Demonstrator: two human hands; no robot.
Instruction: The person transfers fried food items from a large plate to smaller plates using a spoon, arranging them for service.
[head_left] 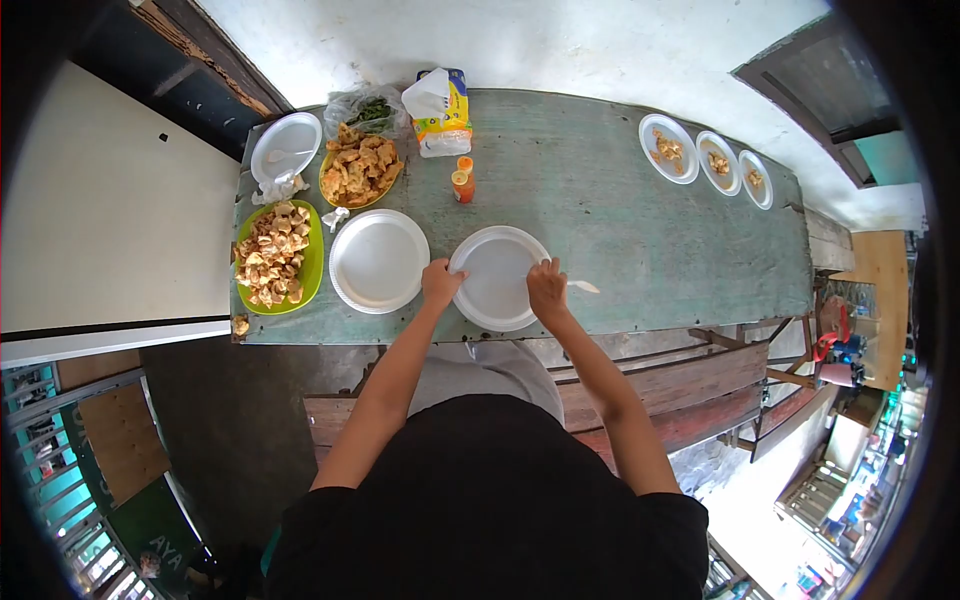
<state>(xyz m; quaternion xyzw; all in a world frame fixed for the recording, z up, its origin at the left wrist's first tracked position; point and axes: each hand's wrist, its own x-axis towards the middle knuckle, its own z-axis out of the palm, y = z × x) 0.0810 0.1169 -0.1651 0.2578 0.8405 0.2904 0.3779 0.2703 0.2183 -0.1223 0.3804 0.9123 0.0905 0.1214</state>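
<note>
A round white disposable plate [497, 280] lies in front of me near the table's front edge. My left hand [440, 283] pinches its left rim between thumb and fingers. At the opposite rim, my right hand [546, 290] is closed with its fingers curled over the edge. A pale plastic spoon [583, 287] shows just to the right of that hand. Left of my left hand sits another white plate [379, 262] with nothing on it.
A green tray [315, 262] and a yellow-rimmed plate [361, 168] hold fried pieces. Behind are a sauce bottle [463, 186], a tissue pack [443, 125], a bag of greens [371, 110] and an oval plate [287, 143]. Three food plates [669, 149] stand far right. A bench [690, 370] runs along the front.
</note>
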